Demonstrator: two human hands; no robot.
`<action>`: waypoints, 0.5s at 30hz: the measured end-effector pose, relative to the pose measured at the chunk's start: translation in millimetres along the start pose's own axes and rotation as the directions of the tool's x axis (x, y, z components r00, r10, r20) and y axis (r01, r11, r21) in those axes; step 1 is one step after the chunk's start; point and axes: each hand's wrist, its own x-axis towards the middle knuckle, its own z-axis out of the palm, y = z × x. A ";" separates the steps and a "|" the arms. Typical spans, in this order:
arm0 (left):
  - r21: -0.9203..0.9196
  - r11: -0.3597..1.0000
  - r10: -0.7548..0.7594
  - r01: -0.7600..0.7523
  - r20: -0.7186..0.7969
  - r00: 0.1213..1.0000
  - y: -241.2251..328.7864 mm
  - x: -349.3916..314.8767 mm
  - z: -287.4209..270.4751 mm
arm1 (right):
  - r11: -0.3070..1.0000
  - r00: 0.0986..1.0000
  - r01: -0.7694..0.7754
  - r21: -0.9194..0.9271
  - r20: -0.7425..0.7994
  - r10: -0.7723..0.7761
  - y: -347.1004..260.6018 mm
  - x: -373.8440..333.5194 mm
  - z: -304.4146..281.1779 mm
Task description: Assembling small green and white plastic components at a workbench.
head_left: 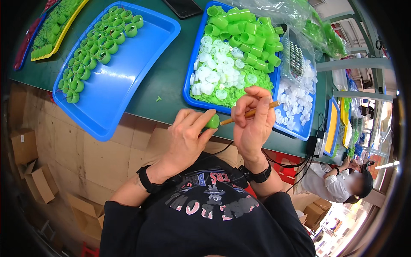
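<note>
Between the thumb and fingers of my left hand (187, 133) is a small green plastic cup (213, 121), held near the table's front edge. My right hand (253, 124) grips a thin tan stick (250, 113), whose lower tip points at the cup and comes close to it. Whether the tip touches the cup I cannot tell. Just beyond my hands lies a blue tray (186, 92) with green cups (246, 32), translucent white discs (216, 73) and small green pieces (222, 99).
At left, a blue tray (137, 64) carries rows of green cups with thin wires. A yellow-rimmed tray (64, 36) stands farther left. A small green piece (159, 99) lies on the green table. To the right are another tray (299, 132), cables (284, 164) and a seated person (334, 184).
</note>
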 end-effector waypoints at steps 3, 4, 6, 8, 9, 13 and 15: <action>0.140 0.990 0.017 -0.017 0.005 1.000 2.6 -3.1 1.4 | 1.000 1.000 -0.001 0.007 -0.012 0.001 8.2 -0.9 -2.5; 0.142 0.990 0.014 -0.015 0.008 1.000 0.8 -3.8 0.7 | 0.997 1.000 0.018 0.077 -0.008 -0.017 11.3 -1.4 -1.8; 0.274 0.961 0.051 -0.040 -0.036 0.998 -6.1 -5.4 -2.5 | 0.996 1.000 0.010 0.092 -0.005 -0.009 12.8 -3.2 2.8; 0.274 0.961 0.044 -0.029 -0.046 0.998 -12.5 -7.0 -2.8 | 0.995 1.000 0.004 0.104 -0.001 -0.004 14.7 -4.5 4.6; 0.251 0.967 0.041 -0.029 -0.041 0.998 -15.1 -7.9 -3.2 | 0.996 1.000 -0.001 0.094 0.010 0.000 16.8 -5.1 4.4; 0.203 0.979 0.035 -0.027 -0.034 0.999 -18.8 -8.1 -2.7 | 0.987 0.999 0.019 0.157 0.036 -0.025 24.4 -3.0 13.8; 0.205 0.979 0.026 -0.018 -0.037 0.999 -18.8 -7.8 -2.6 | 0.990 0.999 -0.025 0.140 0.032 0.021 25.0 -3.5 20.6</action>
